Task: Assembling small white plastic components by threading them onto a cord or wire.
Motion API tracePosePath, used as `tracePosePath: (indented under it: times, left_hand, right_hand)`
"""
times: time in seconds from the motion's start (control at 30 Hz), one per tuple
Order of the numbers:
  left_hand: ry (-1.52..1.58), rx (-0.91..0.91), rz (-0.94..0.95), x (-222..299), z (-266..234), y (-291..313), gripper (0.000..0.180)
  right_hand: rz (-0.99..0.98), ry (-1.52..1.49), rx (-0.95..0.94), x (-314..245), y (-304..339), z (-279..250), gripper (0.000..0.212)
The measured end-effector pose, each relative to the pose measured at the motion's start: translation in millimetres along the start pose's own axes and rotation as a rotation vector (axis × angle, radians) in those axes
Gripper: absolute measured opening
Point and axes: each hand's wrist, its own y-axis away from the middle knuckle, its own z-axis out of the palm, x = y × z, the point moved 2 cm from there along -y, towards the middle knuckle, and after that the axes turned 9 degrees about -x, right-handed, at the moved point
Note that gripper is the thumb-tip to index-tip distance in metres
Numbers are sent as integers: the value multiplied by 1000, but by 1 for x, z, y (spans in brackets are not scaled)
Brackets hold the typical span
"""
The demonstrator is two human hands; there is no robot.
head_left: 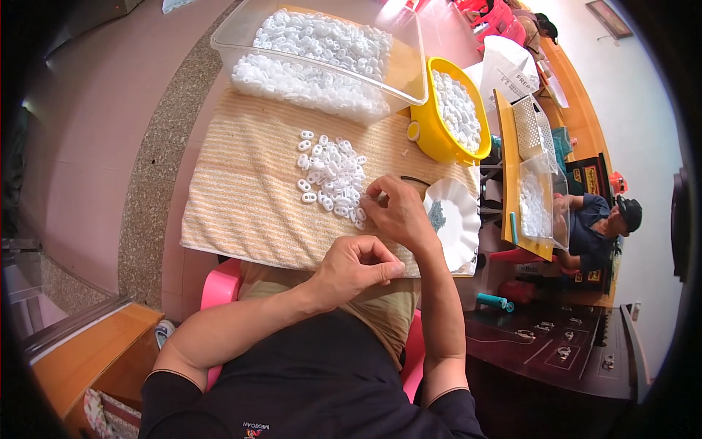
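Observation:
A loose pile of small white oval plastic pieces with two holes [336, 172] lies on the striped towel [241, 175] in front of me. My right hand [398, 212] is at the pile's near right edge, fingers curled down to the pieces; what its fingertips hold is hidden. Nearer to me, my left hand [358, 271] hovers over the towel's front edge. Its thumb and forefinger are pinched together on something too small to make out. Right of my right hand stands a white scalloped dish [462, 234] with a little heap of tiny grey-green bits [436, 216].
A clear plastic bin [314, 88] of white pieces stands at the far side, beside a yellow tub [424, 132] of them. A thin black curved object [415, 180] lies near the dish. Another person [599, 227] sits at a table on the right, by a clear bin [537, 197].

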Motion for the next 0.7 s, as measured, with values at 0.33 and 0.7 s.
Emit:
tracePosePath:
  times: [0.33,0.7]
  left_hand:
    - [79,175,23,-3,-8,-3,9]
    - [152,335,45,-1,-11,-3,20]
  right_hand:
    - [114,-344,51,6,22,-5,15]
    - [78,-871,38,-8,61,-1,17]
